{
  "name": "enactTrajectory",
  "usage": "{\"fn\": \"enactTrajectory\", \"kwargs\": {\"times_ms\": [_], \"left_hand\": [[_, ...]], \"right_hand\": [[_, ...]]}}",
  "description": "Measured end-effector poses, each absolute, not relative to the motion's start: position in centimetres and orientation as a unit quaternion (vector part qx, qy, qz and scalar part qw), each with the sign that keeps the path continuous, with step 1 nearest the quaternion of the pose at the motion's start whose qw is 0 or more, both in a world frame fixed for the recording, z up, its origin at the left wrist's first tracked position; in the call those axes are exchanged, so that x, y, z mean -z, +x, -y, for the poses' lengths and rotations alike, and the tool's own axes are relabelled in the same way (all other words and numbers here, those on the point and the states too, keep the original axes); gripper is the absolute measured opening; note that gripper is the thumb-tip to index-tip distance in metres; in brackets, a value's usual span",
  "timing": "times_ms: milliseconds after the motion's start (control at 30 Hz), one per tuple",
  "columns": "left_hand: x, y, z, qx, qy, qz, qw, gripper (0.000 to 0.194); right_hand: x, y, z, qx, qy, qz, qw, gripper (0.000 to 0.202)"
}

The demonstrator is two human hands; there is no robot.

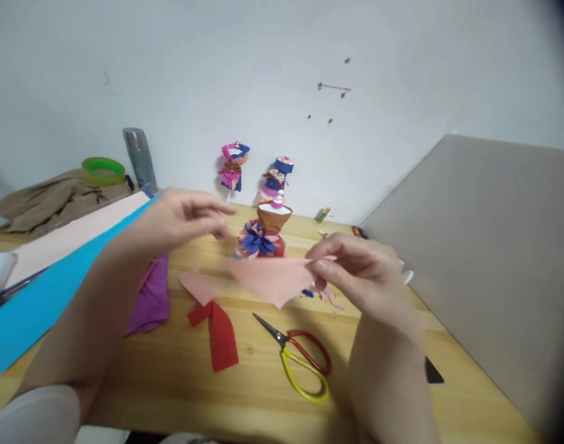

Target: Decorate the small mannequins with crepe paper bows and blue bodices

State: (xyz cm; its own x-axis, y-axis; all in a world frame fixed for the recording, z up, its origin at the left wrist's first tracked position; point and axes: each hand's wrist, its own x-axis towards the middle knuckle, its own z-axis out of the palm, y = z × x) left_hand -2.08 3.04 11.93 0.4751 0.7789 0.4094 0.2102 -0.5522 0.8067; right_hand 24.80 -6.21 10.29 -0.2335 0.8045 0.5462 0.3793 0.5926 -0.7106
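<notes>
My right hand (356, 268) pinches one corner of a pink triangular piece (275, 277), which hangs above the table. My left hand (189, 216) is raised to the left of that piece, apart from it, fingers partly bent and slightly blurred, with nothing visible between them. Behind the pink piece stands a decorated figure (275, 219) with a brown top and blue and pink petals. Scissors (282, 339) with one red and one yellow handle lie open on the table. Left of them are a red piece (223, 342) and another pink piece (199, 287).
Two more decorated figures (232, 169) stand by the wall. Blue sheet (45, 308), purple cloth-like piece (155, 296), green tape roll (103, 171) and steel flask (141, 157) are at left. Small scraps (328, 299) lie near my right hand. A grey panel (485, 246) borders the right.
</notes>
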Motion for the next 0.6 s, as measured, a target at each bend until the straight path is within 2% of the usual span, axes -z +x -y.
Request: {"fn": "enactTrajectory", "kwargs": {"times_ms": [100, 200, 267, 400, 500, 600], "left_hand": [[-12.3, -4.6, -4.5, -0.506, 0.727, -0.366, 0.286, 0.017], [-11.7, -6.3, -6.9, -0.481, 0.703, -0.448, 0.273, 0.020], [-10.9, -6.8, -8.7, -0.415, 0.721, -0.480, 0.278, 0.021], [-8.8, -6.8, -12.0, -0.325, 0.754, -0.525, 0.224, 0.025], [-6.3, -6.5, -13.9, -0.228, 0.755, -0.598, 0.141, 0.023], [-2.8, -6.3, -15.5, -0.190, 0.735, -0.642, 0.112, 0.027]], "right_hand": [[-10.6, 24.6, 6.6, -0.211, -0.358, 0.839, 0.350, 0.012], [-9.5, 22.5, 6.0, -0.220, -0.348, 0.870, 0.271, 0.016], [-7.8, 20.1, 5.2, -0.236, -0.386, 0.846, 0.283, 0.017], [-2.7, 15.0, 3.2, -0.260, -0.480, 0.749, 0.374, 0.013], [0.7, 12.6, 2.1, -0.442, -0.479, 0.630, 0.422, 0.004], [2.6, 11.6, 1.6, -0.611, -0.438, 0.475, 0.457, 0.026]]}}
